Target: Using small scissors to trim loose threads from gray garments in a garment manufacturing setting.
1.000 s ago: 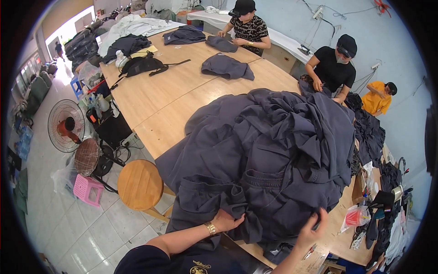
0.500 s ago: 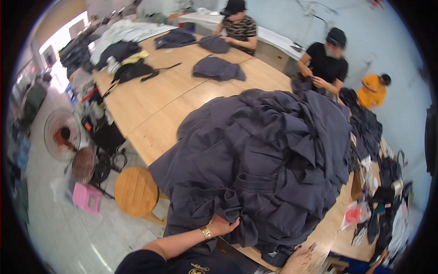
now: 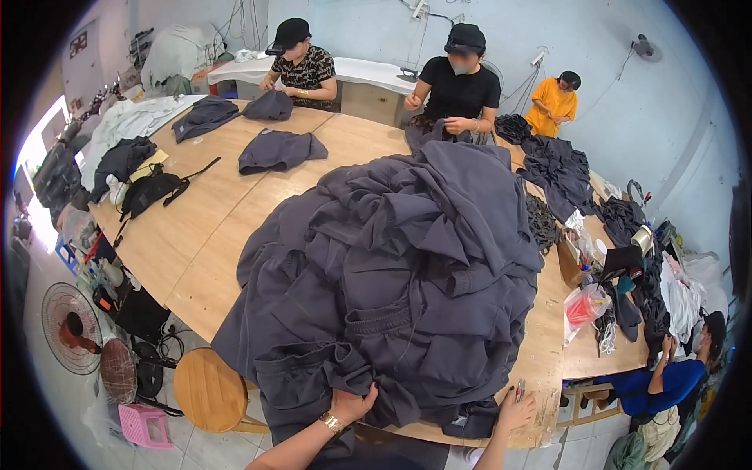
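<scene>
A large heap of dark grey garments (image 3: 376, 266) with elastic waistbands covers the near part of the wooden table. My left hand (image 3: 351, 405) is at its front edge, fingers closed on the gathered cloth of one dark grey garment (image 3: 305, 384). To the right of the heap, my right hand (image 3: 517, 410) rests on the table's front edge. A small pair of thread snips (image 3: 520, 389) shows at its fingers, the slim metal tips pointing away from me. The fingers partly hide the snips.
Two co-workers in black caps (image 3: 293, 33) handle dark cloth across the wooden table (image 3: 211, 211). Folded garments (image 3: 280, 150) and a black bag (image 3: 153, 192) lie further off. Left stand a round stool (image 3: 210, 389), a pink stool (image 3: 145, 425) and a fan (image 3: 70, 321). A red drink bag (image 3: 583, 305) sits right.
The view has tilted up and turned right, so the co-workers and a seated person in blue show more fully. My left hand keeps hold of the garment; my right hand stays at the table edge.
</scene>
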### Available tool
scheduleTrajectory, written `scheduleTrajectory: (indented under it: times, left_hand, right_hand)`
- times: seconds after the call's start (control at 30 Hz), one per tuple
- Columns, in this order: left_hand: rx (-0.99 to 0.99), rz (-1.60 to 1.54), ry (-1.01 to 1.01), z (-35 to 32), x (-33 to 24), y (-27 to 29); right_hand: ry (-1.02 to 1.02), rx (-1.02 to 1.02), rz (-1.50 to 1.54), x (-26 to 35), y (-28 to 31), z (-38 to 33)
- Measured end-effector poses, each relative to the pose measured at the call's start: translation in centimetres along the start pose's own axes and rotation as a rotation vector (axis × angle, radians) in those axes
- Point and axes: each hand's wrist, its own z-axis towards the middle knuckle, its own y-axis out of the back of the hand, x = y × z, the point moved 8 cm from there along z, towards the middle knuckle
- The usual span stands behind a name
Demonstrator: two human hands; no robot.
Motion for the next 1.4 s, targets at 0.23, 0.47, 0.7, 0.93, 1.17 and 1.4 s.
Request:
scheduleTrajectory:
  times: [0.23,0.47,0.7,0.93,1.17,1.4]
  left_hand:
    - [-0.01,0.04,-0.014,-0.3,0.0,-0.1]
    - [0.024,0.018,0.045,-0.4,0.3,-0.3]
    - [-0.066,0.088,-0.063,-0.5,0.0,0.0]
    - [-0.022,0.077,-0.008,-0.5,0.2,-0.2]
    - [0.018,-0.021,0.051,-0.2,0.0,0.0]
    - [-0.007,0.036,0.007,-0.3,-0.2,0.2]
  right_hand:
    - [-0.032,0.016,0.126,-1.5,-2.6,0.2]
    - [0.064,-0.07,0.284,-1.8,-1.9,-0.3]
    - [0.034,-0.009,0.169,-0.5,0.1,-0.7]
    - [0.007,0.011,0.171,-0.2,0.6,-0.5]
    - [-0.041,-0.215,0.627,-3.2,-0.4,-0.2]
    - [0.143,-0.285,0.395,0.1,2.8,-0.2]
